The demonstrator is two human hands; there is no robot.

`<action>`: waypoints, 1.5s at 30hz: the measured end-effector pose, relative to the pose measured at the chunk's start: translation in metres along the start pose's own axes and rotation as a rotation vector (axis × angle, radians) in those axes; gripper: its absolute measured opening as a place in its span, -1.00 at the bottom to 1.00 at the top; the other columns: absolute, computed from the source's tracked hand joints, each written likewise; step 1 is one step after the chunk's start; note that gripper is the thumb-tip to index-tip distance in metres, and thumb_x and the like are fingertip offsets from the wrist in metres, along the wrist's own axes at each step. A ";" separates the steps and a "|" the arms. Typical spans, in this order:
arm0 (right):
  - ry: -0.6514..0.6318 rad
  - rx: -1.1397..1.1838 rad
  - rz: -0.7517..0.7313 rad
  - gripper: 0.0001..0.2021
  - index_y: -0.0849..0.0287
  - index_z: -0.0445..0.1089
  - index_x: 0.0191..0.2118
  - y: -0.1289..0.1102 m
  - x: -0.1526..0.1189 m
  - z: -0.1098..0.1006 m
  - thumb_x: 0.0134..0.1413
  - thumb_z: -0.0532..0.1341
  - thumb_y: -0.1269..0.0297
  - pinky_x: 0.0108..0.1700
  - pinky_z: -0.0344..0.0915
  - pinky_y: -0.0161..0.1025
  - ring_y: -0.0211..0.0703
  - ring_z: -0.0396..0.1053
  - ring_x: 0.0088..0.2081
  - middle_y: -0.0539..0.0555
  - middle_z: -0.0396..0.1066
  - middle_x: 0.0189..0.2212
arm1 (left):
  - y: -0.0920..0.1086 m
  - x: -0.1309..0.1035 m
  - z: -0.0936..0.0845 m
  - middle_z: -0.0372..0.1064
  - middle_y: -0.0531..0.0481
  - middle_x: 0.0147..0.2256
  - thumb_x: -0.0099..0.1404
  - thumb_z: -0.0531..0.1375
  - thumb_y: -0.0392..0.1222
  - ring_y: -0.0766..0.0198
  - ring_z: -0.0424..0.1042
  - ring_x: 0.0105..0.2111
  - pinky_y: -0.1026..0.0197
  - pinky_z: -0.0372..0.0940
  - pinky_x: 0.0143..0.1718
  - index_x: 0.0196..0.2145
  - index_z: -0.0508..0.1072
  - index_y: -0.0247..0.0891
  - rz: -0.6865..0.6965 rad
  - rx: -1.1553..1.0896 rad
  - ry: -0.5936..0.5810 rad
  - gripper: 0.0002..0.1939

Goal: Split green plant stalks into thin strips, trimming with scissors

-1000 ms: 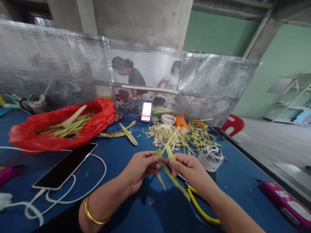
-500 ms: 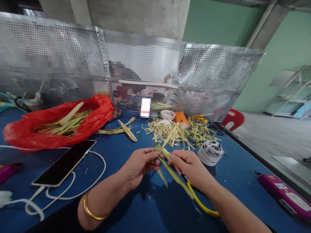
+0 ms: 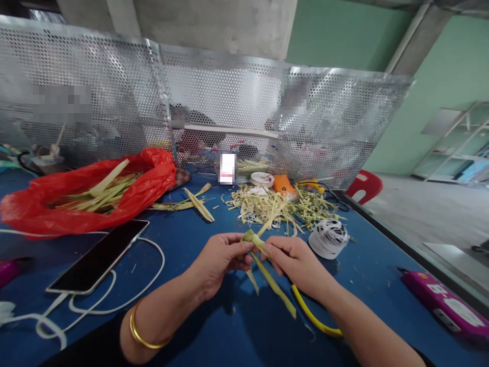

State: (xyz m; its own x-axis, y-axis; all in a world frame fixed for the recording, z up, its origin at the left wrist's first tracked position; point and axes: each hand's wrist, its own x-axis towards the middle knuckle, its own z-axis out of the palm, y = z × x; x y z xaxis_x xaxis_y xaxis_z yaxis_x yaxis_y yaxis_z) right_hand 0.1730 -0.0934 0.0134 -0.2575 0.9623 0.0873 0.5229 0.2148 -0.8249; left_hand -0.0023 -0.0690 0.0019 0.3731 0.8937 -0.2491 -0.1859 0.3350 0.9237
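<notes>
Green leaf strip (image 3: 267, 275) sits pinched between left hand (image 3: 219, 260) and right hand (image 3: 296, 262) above the blue table (image 3: 229, 331), fingertips closed to fold it, trimmings pile (image 3: 278, 209) at twelve o'clock.

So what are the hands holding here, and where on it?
Both hands, left hand and right hand, pinch a green leaf strip at its folded upper end; its tails hang free below.

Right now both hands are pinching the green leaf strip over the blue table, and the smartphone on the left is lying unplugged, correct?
Not quite. The left hand and right hand do pinch the leaf strip over the blue table, but the head view shows the smartphone with a white cable plugged in.
</notes>
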 end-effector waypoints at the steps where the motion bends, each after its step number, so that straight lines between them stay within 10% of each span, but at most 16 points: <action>1: 0.001 -0.009 0.006 -0.67 0.18 0.30 -0.53 0.000 0.000 0.000 0.19 0.04 0.15 -0.52 0.05 -0.37 -0.34 0.09 -0.64 -0.11 0.13 -0.74 | 0.000 0.000 0.000 0.43 -0.02 -0.48 0.05 0.31 -0.26 0.47 0.31 -0.60 0.40 0.30 -0.53 -0.40 0.54 -0.38 0.004 0.007 0.005 -0.86; 35: 0.184 -0.080 -0.107 -0.79 0.15 0.38 -0.40 0.007 -0.002 0.006 0.16 0.10 0.19 -0.52 0.03 -0.35 -0.32 0.14 -0.61 -0.10 0.17 -0.67 | 0.002 -0.003 0.005 0.46 0.00 -0.50 0.01 0.33 -0.23 0.42 0.35 -0.60 0.35 0.32 -0.48 -0.31 0.57 -0.34 0.096 0.146 0.027 -0.77; 45: 0.146 0.132 -0.060 -0.79 0.13 0.21 -0.42 0.005 0.000 -0.002 0.17 0.10 0.14 -0.55 0.06 -0.36 -0.36 0.12 -0.64 -0.03 0.45 -0.58 | 0.000 0.002 0.000 0.50 -0.08 -0.40 0.00 0.31 -0.30 0.44 0.36 -0.57 0.34 0.36 -0.45 -0.38 0.55 -0.36 0.081 -0.029 0.200 -0.84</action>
State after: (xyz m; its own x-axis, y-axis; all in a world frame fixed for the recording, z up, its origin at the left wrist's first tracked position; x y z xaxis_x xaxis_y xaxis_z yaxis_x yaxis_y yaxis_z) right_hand 0.1778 -0.0920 0.0104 -0.1594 0.9644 0.2109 0.3962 0.2582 -0.8811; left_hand -0.0012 -0.0670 0.0017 0.1684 0.9586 -0.2296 -0.2348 0.2652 0.9352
